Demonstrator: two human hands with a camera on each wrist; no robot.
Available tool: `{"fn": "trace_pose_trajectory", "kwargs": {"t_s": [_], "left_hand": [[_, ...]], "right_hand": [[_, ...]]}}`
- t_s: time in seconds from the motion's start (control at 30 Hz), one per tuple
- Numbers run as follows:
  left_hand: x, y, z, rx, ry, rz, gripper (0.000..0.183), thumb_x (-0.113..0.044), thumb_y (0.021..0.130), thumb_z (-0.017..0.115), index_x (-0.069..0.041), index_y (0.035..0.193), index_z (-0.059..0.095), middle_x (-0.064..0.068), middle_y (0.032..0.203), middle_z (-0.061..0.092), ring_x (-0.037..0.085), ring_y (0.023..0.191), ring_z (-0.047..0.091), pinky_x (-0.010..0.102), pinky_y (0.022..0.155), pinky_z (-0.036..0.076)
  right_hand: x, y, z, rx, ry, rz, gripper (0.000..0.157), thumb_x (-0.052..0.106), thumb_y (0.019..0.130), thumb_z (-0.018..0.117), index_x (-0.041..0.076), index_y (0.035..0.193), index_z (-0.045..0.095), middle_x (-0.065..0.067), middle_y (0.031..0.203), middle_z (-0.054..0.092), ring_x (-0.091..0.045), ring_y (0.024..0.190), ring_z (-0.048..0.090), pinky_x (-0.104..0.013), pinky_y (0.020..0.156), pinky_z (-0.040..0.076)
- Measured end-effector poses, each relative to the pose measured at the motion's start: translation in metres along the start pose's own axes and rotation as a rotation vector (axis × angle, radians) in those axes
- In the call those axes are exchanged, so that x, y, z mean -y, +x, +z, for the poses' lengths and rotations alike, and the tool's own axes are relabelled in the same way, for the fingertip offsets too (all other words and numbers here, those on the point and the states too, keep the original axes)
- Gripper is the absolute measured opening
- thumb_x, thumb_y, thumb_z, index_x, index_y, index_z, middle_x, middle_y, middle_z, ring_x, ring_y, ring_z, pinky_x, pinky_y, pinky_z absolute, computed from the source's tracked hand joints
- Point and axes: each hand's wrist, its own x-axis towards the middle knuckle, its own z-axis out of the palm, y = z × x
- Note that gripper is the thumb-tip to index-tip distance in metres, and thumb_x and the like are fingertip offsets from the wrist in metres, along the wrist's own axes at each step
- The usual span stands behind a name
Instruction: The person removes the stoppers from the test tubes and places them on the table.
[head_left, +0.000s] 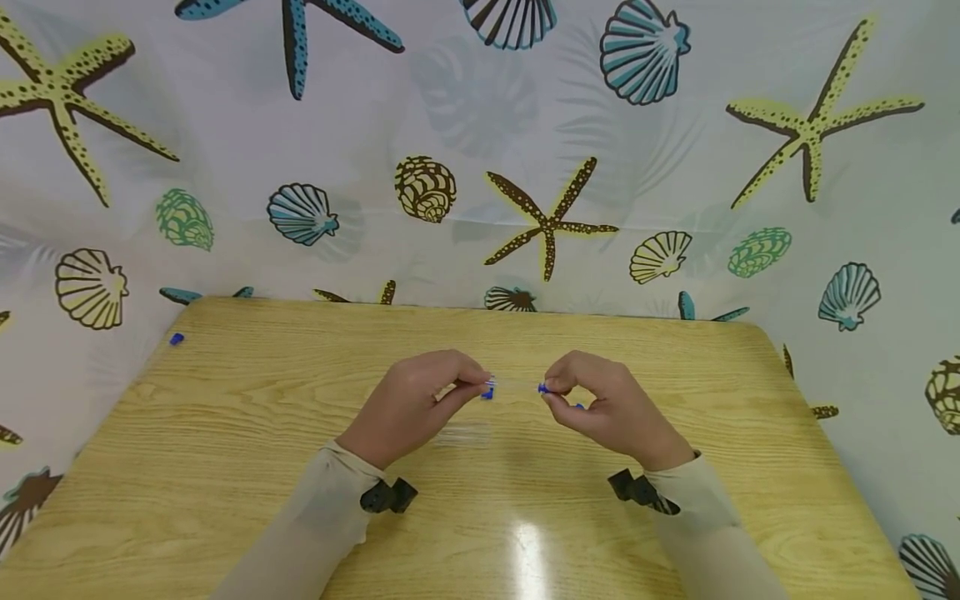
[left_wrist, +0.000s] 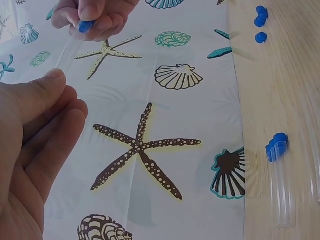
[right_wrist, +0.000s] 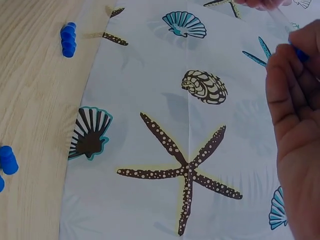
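A clear test tube (head_left: 517, 385) is held level in the air between the two hands. My left hand (head_left: 420, 404) pinches the tube toward its left end between thumb and fingertips. At the tube's right end, my right hand (head_left: 611, 408) pinches a blue cap (left_wrist: 85, 26) with thumb and fingers. The cap sits at the tube's mouth; how deep it is in cannot be seen. Below, several capped tubes (left_wrist: 284, 190) lie on the table, partly hidden by the left hand in the head view. Loose blue caps (left_wrist: 261, 37) lie near the right hand.
Several clear tubes (head_left: 463, 435) lie on the wooden table (head_left: 225, 467) in front of the left hand. More blue pieces (head_left: 177, 339) are at the table's far left corner. Behind the table hangs a cloth (head_left: 360, 150) printed with shells and starfish.
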Motion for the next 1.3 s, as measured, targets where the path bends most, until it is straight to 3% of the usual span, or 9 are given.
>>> {"fn": "trace_pose_trajectory", "kwargs": {"t_s": [0.2,0.67,0.83,1.03,1.17,1.3], "left_hand": [[0.0,-0.001,0.002,-0.024,0.017,-0.021,0.014,-0.009,0.092,0.078,-0.013,0.105,0.076,-0.004,0.099,0.075,0.005,0.083,0.069,0.023,0.071,0.058],[0.001,-0.002,0.004,0.037,0.024,0.006,0.013,-0.011,0.092,0.079,-0.013,0.104,0.076,-0.003,0.101,0.076,0.007,0.091,0.072,0.023,0.077,0.059],[0.0,-0.003,0.003,0.015,0.015,-0.003,0.013,-0.012,0.092,0.079,-0.012,0.105,0.077,-0.003,0.1,0.076,0.006,0.086,0.071,0.023,0.073,0.058],[0.001,-0.003,0.003,0.003,0.017,-0.01,0.015,-0.013,0.092,0.079,-0.013,0.107,0.077,-0.004,0.1,0.076,0.004,0.084,0.07,0.022,0.07,0.057],[0.002,-0.002,0.001,0.001,0.012,-0.004,0.014,-0.01,0.091,0.079,-0.014,0.105,0.077,-0.005,0.099,0.076,0.005,0.086,0.07,0.023,0.072,0.058],[0.004,-0.002,0.002,0.019,-0.013,0.018,0.016,-0.005,0.09,0.079,-0.015,0.101,0.074,-0.005,0.099,0.076,0.006,0.089,0.071,0.024,0.076,0.059]], "right_hand": [[0.0,0.001,0.006,-0.076,-0.028,-0.034,0.028,-0.012,0.085,0.073,0.014,0.088,0.062,-0.002,0.094,0.068,-0.012,0.08,0.065,-0.024,0.073,0.055],[-0.002,-0.001,-0.005,0.117,0.1,0.019,0.023,-0.009,0.091,0.068,0.014,0.093,0.063,0.002,0.092,0.066,-0.009,0.077,0.058,-0.034,0.066,0.053],[-0.001,0.0,-0.002,0.047,0.025,0.013,0.017,-0.003,0.093,0.069,0.013,0.092,0.065,0.0,0.092,0.067,-0.008,0.078,0.06,-0.025,0.07,0.055],[-0.001,0.001,0.004,-0.036,-0.027,-0.026,0.026,-0.011,0.086,0.071,0.014,0.09,0.064,0.001,0.091,0.066,-0.01,0.076,0.06,-0.023,0.068,0.053],[-0.002,0.0,0.001,0.02,-0.011,-0.023,0.011,0.002,0.098,0.067,0.013,0.095,0.065,0.0,0.095,0.067,-0.009,0.079,0.063,-0.024,0.07,0.055],[-0.003,-0.001,-0.005,0.137,0.044,0.014,0.004,0.012,0.104,0.064,0.01,0.101,0.065,-0.002,0.099,0.07,-0.009,0.083,0.065,-0.028,0.071,0.057]]}}
